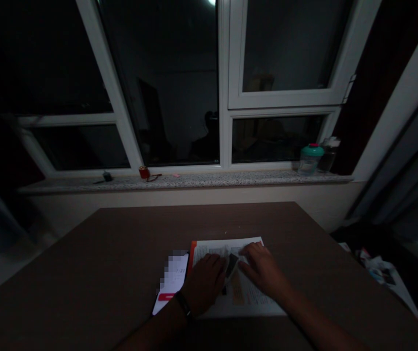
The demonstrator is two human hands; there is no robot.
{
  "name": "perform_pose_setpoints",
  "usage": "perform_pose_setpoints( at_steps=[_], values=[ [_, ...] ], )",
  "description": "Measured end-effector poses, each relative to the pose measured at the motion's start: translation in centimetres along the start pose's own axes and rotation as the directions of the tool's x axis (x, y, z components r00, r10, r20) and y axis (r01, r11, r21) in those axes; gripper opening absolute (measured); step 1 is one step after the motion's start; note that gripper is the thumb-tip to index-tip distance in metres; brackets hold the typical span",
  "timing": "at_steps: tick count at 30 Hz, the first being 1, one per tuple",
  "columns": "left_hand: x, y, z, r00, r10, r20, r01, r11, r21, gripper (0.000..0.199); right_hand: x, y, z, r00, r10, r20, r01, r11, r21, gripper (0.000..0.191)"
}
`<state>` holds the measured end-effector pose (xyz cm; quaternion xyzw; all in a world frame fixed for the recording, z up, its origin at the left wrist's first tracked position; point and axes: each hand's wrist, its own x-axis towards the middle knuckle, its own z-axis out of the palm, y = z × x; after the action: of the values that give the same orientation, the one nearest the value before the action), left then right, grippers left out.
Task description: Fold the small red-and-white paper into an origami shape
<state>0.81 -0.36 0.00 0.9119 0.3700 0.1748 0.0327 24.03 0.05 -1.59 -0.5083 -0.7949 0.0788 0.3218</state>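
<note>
A printed sheet or booklet (260, 297) with an orange left edge lies on the table under both hands. On it is a small crinkled clear plastic wrapper (225, 252) with a dark flat piece (232, 263) at it; the dim light hides what the piece is. My left hand (206, 282), with a dark band at its wrist, has curled fingers closed at the wrapper's left side. Just right of the wrapper, my right hand (262, 265) has thumb and forefinger apart, nothing visible between them. Left of the sheet, a phone (175, 278) lies with its screen lit.
The brown table (121, 253) reaches toward a speckled windowsill (201, 180). On the sill stand a teal-lidded bottle (309, 158), a clear bottle (328, 153), a small red object (143, 172) and a small dark object (107, 176). Papers and bags (380, 268) lie beyond the table's right edge.
</note>
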Motion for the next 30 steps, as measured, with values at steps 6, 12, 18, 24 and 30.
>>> perform_pose_setpoints(
  at_steps=[6, 12, 18, 24, 30],
  values=[
    [-0.2, 0.0, 0.5, 1.000, 0.002, -0.023, -0.003, 1.000, -0.025, 0.026, 0.1, -0.5, 0.0, 0.993, -0.092, 0.070, 0.089, 0.995, 0.041, 0.025],
    [-0.1, 0.7, 0.2, 1.000, 0.003, -0.021, -0.005, 0.996, -0.090, 0.032, -0.3, -0.9, -0.4, 0.986, -0.152, 0.069, 0.138, 0.975, 0.173, 0.023],
    [-0.1, 1.1, -0.2, 0.995, 0.101, 0.009, -0.097, 0.973, -0.208, 0.046, -0.7, -0.4, -0.4, 0.981, -0.191, 0.005, 0.184, 0.951, 0.247, 0.032],
    [-0.3, 0.8, -0.2, 0.990, 0.138, -0.016, -0.137, 0.958, -0.253, 0.045, -0.5, -0.7, -1.0, 0.975, -0.217, -0.043, 0.220, 0.943, 0.248, 0.029],
    [0.0, 0.3, -1.0, 0.933, -0.174, -0.314, 0.098, 0.965, -0.243, 0.038, -0.3, -0.7, -0.9, 0.961, -0.269, 0.065, 0.249, 0.943, 0.220, 0.021]
  ],
)
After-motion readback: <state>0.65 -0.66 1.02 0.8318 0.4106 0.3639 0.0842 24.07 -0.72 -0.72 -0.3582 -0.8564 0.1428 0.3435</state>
